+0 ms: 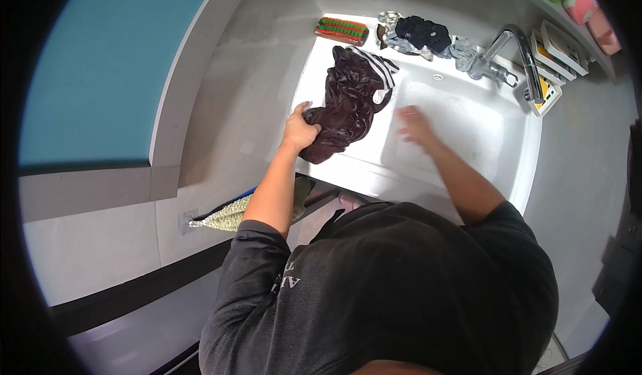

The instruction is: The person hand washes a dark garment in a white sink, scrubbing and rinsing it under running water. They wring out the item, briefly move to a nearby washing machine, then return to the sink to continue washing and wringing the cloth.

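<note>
A wet, crumpled dark maroon garment with a black-and-white striped band lies on the flat left side of the white sink. My left hand is at its near left edge, thumb on top of the cloth, gripping it; part of the fingers is hidden. Over the left part of the sink's basin is my right hand, apart from the garment and smeared by motion. Nothing can be made out in it, and its fingers are too blurred to read.
A scrubbing brush with red and green bristles rests at the back left. Several wet cloths are heaped along the back ledge beside the chrome faucet. White-and-yellow boxes stand right of it. A patterned towel hangs at lower left.
</note>
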Tool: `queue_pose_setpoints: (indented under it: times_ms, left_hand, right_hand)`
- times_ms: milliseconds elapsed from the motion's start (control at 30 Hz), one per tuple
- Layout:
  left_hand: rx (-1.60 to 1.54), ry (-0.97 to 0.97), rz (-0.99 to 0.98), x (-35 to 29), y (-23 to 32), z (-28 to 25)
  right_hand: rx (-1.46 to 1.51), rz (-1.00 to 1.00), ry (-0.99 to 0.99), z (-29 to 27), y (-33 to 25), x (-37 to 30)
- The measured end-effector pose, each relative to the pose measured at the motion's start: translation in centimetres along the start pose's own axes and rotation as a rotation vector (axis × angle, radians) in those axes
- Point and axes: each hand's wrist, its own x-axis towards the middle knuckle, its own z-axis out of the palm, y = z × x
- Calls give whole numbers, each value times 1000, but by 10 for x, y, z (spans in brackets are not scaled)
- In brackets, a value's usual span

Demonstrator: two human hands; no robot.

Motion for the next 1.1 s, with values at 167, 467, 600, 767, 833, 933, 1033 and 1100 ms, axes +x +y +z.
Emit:
queue_pose_setpoints:
  times_ms: [167,467,600,767,833,933,1033,1100]
  left_hand:
    - [615,84,467,-20,48,4]
    - [970,-19,643,-6,52,86]
    - [1007,-47,638,9,51,91]
    - [993,-214,617,-10,62,62]
    - [1002,-358,579,-18,71,50]
    - [1063,-516,603,-31,82,41]
    - [997,-648,407,-41,102,47]
    - [858,-523,408,-29,90,56]
  right_hand:
    - [-412,203,733,-185,182,49]
    - [1181,201,-4,-59,29,40]
    - [976,76,-435,-54,-42,25]
    - [404,333,233,-116,30,18]
    - [259,450,512,-160,110,25]
    - [151,348,537,-177,185,33]
    - [547,399,644,-155,185,45]
    - [1095,497,377,-97,107,54]
